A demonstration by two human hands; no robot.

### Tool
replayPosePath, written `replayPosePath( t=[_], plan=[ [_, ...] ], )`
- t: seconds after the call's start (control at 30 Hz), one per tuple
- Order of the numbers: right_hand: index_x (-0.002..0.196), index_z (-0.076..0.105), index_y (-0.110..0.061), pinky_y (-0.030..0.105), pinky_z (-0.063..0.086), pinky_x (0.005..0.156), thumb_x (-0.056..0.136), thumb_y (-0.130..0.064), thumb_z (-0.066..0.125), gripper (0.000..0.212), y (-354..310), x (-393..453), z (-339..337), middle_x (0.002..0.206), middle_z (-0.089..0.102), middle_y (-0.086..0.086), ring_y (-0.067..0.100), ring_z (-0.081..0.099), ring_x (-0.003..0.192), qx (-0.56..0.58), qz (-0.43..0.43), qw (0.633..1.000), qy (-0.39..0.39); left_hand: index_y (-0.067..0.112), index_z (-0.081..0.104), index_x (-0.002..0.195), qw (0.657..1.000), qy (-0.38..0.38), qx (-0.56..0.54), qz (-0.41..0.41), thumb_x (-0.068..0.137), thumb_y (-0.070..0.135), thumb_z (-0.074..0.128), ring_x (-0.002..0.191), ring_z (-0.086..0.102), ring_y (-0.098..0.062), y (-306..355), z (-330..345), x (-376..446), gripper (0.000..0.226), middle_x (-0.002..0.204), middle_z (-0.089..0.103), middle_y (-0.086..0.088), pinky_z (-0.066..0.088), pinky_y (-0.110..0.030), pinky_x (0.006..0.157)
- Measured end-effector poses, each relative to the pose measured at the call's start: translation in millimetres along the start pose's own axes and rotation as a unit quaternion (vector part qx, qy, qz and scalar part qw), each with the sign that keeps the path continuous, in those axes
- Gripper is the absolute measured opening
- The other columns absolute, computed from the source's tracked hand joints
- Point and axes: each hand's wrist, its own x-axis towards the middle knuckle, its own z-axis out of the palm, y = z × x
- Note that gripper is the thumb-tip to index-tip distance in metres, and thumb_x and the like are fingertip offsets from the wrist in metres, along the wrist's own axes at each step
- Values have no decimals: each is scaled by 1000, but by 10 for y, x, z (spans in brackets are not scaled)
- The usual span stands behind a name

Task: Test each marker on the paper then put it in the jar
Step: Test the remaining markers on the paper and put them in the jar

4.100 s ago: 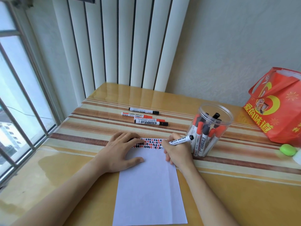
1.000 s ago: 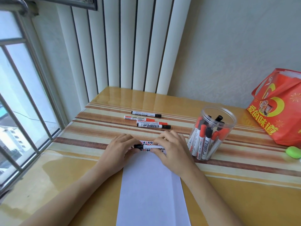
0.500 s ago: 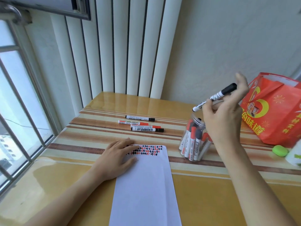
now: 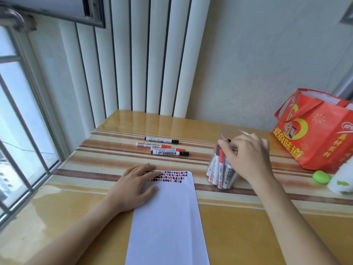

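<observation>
Head view, right hand: the right hand (image 4: pixel 246 157) was seen at the mouth of the jar (image 4: pixel 223 169), fingers curled downward over the rim; a black marker tip (image 4: pixel 228 140) was glimpsed under the fingertips, but whether it was pinched or already let go could not be told.
Head view, left hand: the left hand (image 4: pixel 133 184) was laid flat on the paper (image 4: pixel 168 217), fingers straight and slightly spread, at its top left corner.
Paper: rows of red and black test marks (image 4: pixel 170 176) were found across the top edge only; the rest was left white.
Done: many markers (red-capped and black-capped) were stood in the jar, leaning, their long axes near upright; this batch was judged tested.
In hand: the marker at the rim was judged to be in the course of being dropped in, long axis near vertical, though most of it was hidden by the hand.
Left: 4 markers (image 4: pixel 166 148) were lying on the striped table (image 4: pixel 95 159) beyond the paper, side by side, long axes running left to right, caps at the right end.
Progress: judged well past halfway.
Elsewhere: a red bag (image 4: pixel 315 134) and a green object (image 4: pixel 321 176) were set to the right.
</observation>
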Motion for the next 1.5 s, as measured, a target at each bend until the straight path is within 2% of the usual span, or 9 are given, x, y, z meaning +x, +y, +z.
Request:
replayPosePath(
  t=[0.2, 0.3, 0.4, 0.6, 0.73, 1.03, 1.2, 1.33, 1.5],
  plan=[
    [88, 67, -13, 43, 39, 81, 96, -41, 63, 30, -277, -32, -60, 98, 68, 7, 33, 57, 94, 39, 40, 990, 127, 46, 48, 145, 1000, 3, -1, 2, 96, 60, 37, 145, 35, -5, -9, 1, 8, 52, 154, 41, 19, 16, -25, 120],
    [89, 65, -9, 42, 42, 79, 93, -14, 66, 7, -634, -42, -53, 100, 66, 9, 32, 56, 91, 104, -65, 964, 235, 45, 50, 143, 1000, 10, -8, 3, 96, 57, 43, 140, 40, -6, -6, -4, 14, 49, 151, 44, 18, 17, -24, 117],
    [89, 64, -9, 37, 47, 76, 95, -4, 62, 7, -990, 32, 194, 90, 65, 5, 25, 57, 85, 208, -153, 959, 115, 43, 52, 141, 1000, 14, -10, 6, 95, 55, 47, 138, 42, -6, -8, -7, 12, 48, 149, 46, 17, 18, -23, 116],
    [107, 65, -14, 35, 50, 79, 98, 0, 51, 22, -1127, 204, 1168, 109, 69, 0, 22, 61, 104, 182, -86, 972, -121, 45, 51, 141, 1000, 13, -17, 6, 95, 57, 46, 138, 41, -4, 12, -36, 21, 48, 148, 45, 19, 23, -28, 117],
    [110, 62, -12, 34, 45, 93, 96, -1, 55, 19, -1096, 149, 1526, 113, 63, -1, 24, 50, 114, 194, -87, 971, -111, 45, 50, 142, 1000, 9, -20, 7, 95, 58, 45, 140, 40, -6, 4, -41, 18, 49, 148, 44, 19, 27, -35, 118],
    [110, 65, -12, 33, 50, 85, 97, -8, 61, 14, -1152, 84, 1299, 107, 60, -1, 18, 56, 103, 242, -117, 961, -73, 41, 48, 146, 998, 21, -51, 1, 97, 57, 43, 143, 35, -4, 29, -82, 4, 52, 150, 43, 17, 25, -33, 118],
    [98, 62, -21, 32, 59, 77, 92, -11, 68, 13, -1361, -363, 848, 89, 74, -5, 10, 73, 85, 534, 2, 837, -120, 34, 45, 147, 995, 59, -82, -20, 103, 58, 39, 133, 45, -3, 40, -122, 6, 50, 141, 52, 19, 33, -33, 111],
    [98, 63, -19, 55, 57, 93, 89, -16, 71, 12, -1413, -586, 768, 95, 75, 9, 29, 74, 94, 682, 57, 690, -235, 29, 56, 107, 994, 83, -52, 40, 106, 41, 43, 94, 54, -7, 54, -118, 24, 18, 97, 54, 20, 44, -34, 87],
    [109, 61, -11, 36, 56, 77, 85, -16, 74, 28, -1239, -546, 720, 92, 69, -1, 18, 69, 80, 726, 155, 658, -122, 27, 54, 101, 992, 128, -14, 13, 107, 41, 39, 84, 50, -14, 24, -97, 21, 22, 91, 49, 17, 41, -34, 76]
  ],
)
